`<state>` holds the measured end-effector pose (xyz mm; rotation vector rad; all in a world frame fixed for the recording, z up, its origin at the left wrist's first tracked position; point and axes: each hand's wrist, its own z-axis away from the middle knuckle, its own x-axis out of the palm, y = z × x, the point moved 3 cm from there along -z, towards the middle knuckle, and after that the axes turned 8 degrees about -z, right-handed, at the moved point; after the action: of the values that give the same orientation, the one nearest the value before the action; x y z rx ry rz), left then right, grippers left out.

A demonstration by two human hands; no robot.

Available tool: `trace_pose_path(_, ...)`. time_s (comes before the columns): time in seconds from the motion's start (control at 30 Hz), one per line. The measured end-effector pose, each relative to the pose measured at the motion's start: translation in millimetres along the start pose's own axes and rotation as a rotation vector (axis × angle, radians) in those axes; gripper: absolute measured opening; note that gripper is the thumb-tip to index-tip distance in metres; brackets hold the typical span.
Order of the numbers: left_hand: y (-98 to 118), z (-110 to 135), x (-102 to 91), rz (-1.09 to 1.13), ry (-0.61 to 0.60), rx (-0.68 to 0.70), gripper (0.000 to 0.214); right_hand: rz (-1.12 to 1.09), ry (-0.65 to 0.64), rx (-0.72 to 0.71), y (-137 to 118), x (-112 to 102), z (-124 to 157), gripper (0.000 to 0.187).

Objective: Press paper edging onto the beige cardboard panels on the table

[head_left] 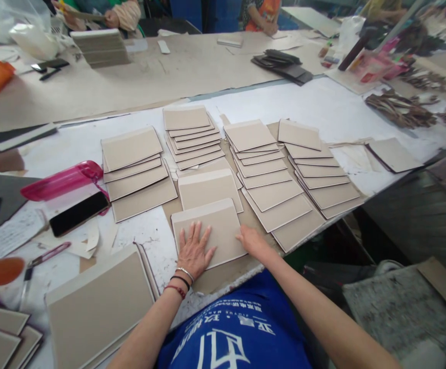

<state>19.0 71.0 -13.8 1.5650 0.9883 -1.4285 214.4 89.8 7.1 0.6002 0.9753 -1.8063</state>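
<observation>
Head view: card sheet (pixel 217 225) at the near edge of the table (pixel 149 230).
Left hand (pixel 194 251) lies spread flat on it; right hand (pixel 250 241) touches its right edge, grip unclear. Long axis runs left-right. Fanned stacks (pixel 272 179) crowd beyond; bare room left.

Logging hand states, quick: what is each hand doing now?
Left hand: open, flat on the nearest beige rectangular cardboard sheet.
Right hand: open, touching that sheet's right edge.

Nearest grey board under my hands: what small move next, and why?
Likely sweep the left hand across the board to press it down: that hand lies flat on its near-left part only, while the right hand rests at its right edge.
</observation>
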Motion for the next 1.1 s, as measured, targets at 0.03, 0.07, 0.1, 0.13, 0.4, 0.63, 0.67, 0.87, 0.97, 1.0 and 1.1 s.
trace_pose_path(0.03, 0.0, -0.3, -0.7, -0.016, -0.012, -0.005, 0.057, 0.0, -0.002, 0.0, 0.5, 0.5, -0.2, 0.023)
trace_pose_path(0.07, -0.1, -0.7, -1.2, -0.028, -0.022, -0.009, 0.057, 0.0, -0.004, 0.0, 0.8, 1.0, -0.4, 0.023)
trace_pose_path(0.1, -0.3, -1.1, -1.6, -0.036, -0.028, -0.011, 0.058, 0.0, -0.005, -0.001, 0.8, 1.4, -0.4, 0.023)
trace_pose_path(0.13, -0.5, -1.4, -1.8, -0.041, -0.031, -0.011, 0.059, 0.001, -0.006, -0.003, 0.6, 1.6, -0.3, 0.023)
trace_pose_path(0.4, -1.4, -0.5, 0.1, -0.051, 0.0, -0.002, 0.062, 0.075, 0.02, 0.015, -7.6, -10.3, 7.6, 0.024)
trace_pose_path(0.63, -1.8, -0.9, 3.3, -0.061, 0.046, -0.001, 0.063, 0.219, 0.294, -0.061, -28.7, -29.7, 6.8, 0.021)
trace_pose_path(0.67, -2.1, -0.8, 3.7, -0.066, 0.05, 0.001, 0.064, 0.206, 0.364, -0.128, -34.9, -27.8, 3.6, 0.023)
trace_pose_path(0.87, -1.7, 0.0, 3.7, -0.112, 0.139, 0.032, 0.063, 0.102, 0.543, -0.599, -53.8, 18.9, -18.3, 0.053)
trace_pose_path(0.97, -3.5, 1.1, 7.9, -0.126, 0.184, 0.031, 0.064, 0.109, 0.542, -0.681, -47.0, 40.0, -24.5, 0.06)
trace_pose_path(1.0, -4.7, 1.8, 10.5, -0.127, 0.188, 0.025, 0.064, 0.112, 0.546, -0.689, -44.5, 44.4, -26.1, 0.063)
trace_pose_path(1.1, -6.5, 2.8, 19.0, -0.112, 0.137, 0.017, 0.059, 0.115, 0.551, -0.696, -38.9, 53.0, -31.8, 0.069)
